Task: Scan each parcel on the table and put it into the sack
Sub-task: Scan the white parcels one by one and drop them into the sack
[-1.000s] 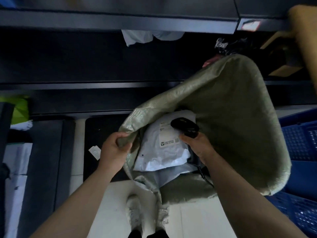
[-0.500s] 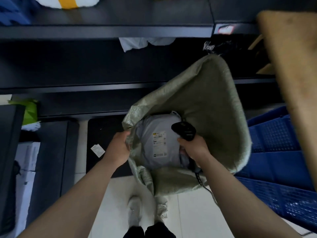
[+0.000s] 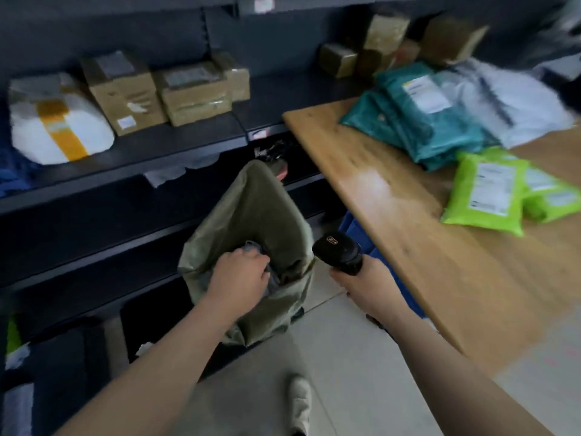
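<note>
Several parcels (image 3: 440, 114) are waiting on the table (image 3: 393, 215), far right, while the left hand (image 3: 240, 275) is gripping the sack (image 3: 251, 209) rim, seemingly keeping it open, and the right hand (image 3: 367, 284) is clutching the scanner (image 3: 339, 251).

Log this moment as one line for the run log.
left hand in olive woven sack | right hand holds black scanner | teal, green, white parcels wait on wooden table

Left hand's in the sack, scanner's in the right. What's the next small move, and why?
Probably draw the left hand out of the sack and reach for the nearest green parcel on the table: the right hand holds the scanner ready and parcels remain there.
</note>
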Motion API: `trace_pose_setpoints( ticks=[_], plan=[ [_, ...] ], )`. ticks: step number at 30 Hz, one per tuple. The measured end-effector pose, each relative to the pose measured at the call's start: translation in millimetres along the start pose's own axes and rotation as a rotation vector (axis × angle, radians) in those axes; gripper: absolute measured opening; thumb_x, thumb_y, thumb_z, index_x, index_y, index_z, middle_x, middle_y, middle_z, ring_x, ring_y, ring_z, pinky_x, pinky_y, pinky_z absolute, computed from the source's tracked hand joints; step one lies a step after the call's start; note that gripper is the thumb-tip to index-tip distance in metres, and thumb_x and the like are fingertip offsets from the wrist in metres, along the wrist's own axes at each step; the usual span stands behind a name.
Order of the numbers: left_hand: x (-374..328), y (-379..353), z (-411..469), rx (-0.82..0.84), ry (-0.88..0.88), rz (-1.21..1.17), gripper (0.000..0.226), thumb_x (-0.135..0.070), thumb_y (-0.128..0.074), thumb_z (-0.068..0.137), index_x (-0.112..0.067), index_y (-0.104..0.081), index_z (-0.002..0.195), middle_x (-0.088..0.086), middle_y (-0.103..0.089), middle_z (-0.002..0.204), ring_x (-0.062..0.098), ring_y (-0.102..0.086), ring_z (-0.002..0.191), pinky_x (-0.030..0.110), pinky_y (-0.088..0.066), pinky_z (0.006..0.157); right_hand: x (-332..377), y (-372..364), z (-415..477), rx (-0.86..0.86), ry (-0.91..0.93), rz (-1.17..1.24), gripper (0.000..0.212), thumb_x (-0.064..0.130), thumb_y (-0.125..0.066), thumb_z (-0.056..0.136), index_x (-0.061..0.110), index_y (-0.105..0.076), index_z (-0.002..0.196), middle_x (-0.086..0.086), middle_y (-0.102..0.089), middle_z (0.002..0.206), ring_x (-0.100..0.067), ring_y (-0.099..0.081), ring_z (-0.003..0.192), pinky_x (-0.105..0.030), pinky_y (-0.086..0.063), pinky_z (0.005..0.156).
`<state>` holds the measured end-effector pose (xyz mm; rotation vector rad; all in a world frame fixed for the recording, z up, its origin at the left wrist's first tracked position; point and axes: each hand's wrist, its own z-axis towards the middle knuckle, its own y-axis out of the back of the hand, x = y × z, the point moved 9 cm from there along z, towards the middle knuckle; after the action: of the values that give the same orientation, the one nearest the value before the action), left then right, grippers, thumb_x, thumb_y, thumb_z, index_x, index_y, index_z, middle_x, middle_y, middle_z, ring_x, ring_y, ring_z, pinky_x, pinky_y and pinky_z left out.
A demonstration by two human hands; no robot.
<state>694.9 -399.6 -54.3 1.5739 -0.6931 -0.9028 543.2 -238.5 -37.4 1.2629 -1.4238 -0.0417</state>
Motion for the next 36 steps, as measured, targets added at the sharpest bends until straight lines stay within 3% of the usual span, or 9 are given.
trace_pose_setpoints(
  ticks=[7, 10, 13, 24, 31, 36],
  plan=[
    [-160, 55, 0, -0.065, -0.282, 0.046, 0.032, -0.039, -0.044, 0.096, -0.022, -0.061, 0.117, -0.005, -0.063, 0.116, 0.019, -0.056, 0.106, 0.034, -0.044, 0.09, -64, 131, -74, -0.16, -0.107, -0.003, 0.025, 0.041, -0.067, 0.079, 0.018, -0.06, 0.074, -0.001, -0.064, 0.061, -0.02, -0.063, 0.058, -0.031, -0.046, 0.053],
    [-228, 68, 13, -0.092, -0.38, 0.034, 0.032, -0.039, -0.044, 0.097, -0.023, -0.061, 0.118, -0.006, -0.063, 0.115, 0.018, -0.057, 0.105, 0.034, -0.045, 0.09, -96, 190, -86, -0.238, -0.133, -0.006, 0.021, 0.036, -0.067, 0.081, 0.017, -0.06, 0.079, -0.005, -0.067, 0.069, -0.026, -0.067, 0.068, -0.033, -0.052, 0.061],
    [-298, 70, 38, -0.081, -0.442, 0.039, 0.027, -0.036, -0.043, 0.095, -0.021, -0.063, 0.104, -0.004, -0.063, 0.104, 0.021, -0.059, 0.101, 0.036, -0.047, 0.083, -130, 252, -87, -0.289, -0.148, -0.003, 0.02, 0.033, -0.068, 0.083, 0.015, -0.059, 0.081, -0.008, -0.069, 0.08, -0.029, -0.068, 0.075, -0.039, -0.054, 0.07],
    [-506, 81, 159, -0.186, -0.366, 0.055, 0.038, -0.046, -0.048, 0.093, -0.03, -0.058, 0.126, -0.005, -0.063, 0.122, 0.021, -0.058, 0.111, 0.033, -0.046, 0.086, -225, 476, -35, -0.376, -0.104, -0.051, 0.022, 0.031, -0.066, 0.083, 0.009, -0.062, 0.084, -0.01, -0.069, 0.078, -0.028, -0.068, 0.075, -0.037, -0.054, 0.067],
    [-552, 101, 254, -0.254, -0.298, 0.06, 0.04, -0.046, -0.046, 0.095, -0.03, -0.054, 0.13, -0.005, -0.062, 0.124, 0.021, -0.057, 0.112, 0.034, -0.046, 0.088, -241, 570, 68, -0.389, -0.028, -0.015, 0.019, 0.031, -0.068, 0.081, 0.013, -0.064, 0.088, -0.01, -0.071, 0.082, -0.027, -0.068, 0.074, -0.042, -0.056, 0.073],
    [-558, 116, 348, -0.291, -0.231, 0.056, 0.036, -0.044, -0.047, 0.094, -0.027, -0.059, 0.123, -0.001, -0.064, 0.114, 0.024, -0.058, 0.107, 0.035, -0.045, 0.08, -236, 626, 167, -0.403, 0.023, 0.008, 0.014, 0.031, -0.069, 0.082, 0.02, -0.062, 0.082, -0.004, -0.071, 0.072, -0.019, -0.069, 0.061, -0.039, -0.058, 0.065]
  ],
)
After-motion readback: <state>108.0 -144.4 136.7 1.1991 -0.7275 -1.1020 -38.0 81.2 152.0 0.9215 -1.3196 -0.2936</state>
